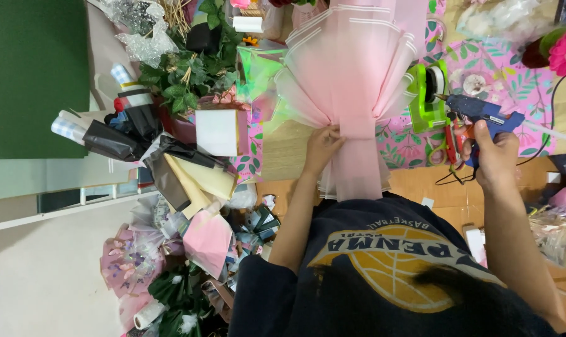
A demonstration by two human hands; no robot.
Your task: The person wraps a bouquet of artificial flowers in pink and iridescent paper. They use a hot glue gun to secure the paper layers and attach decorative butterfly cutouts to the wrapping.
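If the left hand [323, 146] slackens its pinch on the gathered neck of the pink wrapping [354, 87], at the middle of the table, I'd expect the pleats to spring apart. The right hand [496, 156], arm stretched far to the right, has its fingers closed round a blue glue gun [479, 112], whose hot nozzle could scorch the nearby paper.

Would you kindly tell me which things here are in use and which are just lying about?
In use:
left hand pinching the gathered pink sheer wrapping paper
right hand gripping the blue glue gun

Lying about:
green tape dispenser
white square card
green leafy stems
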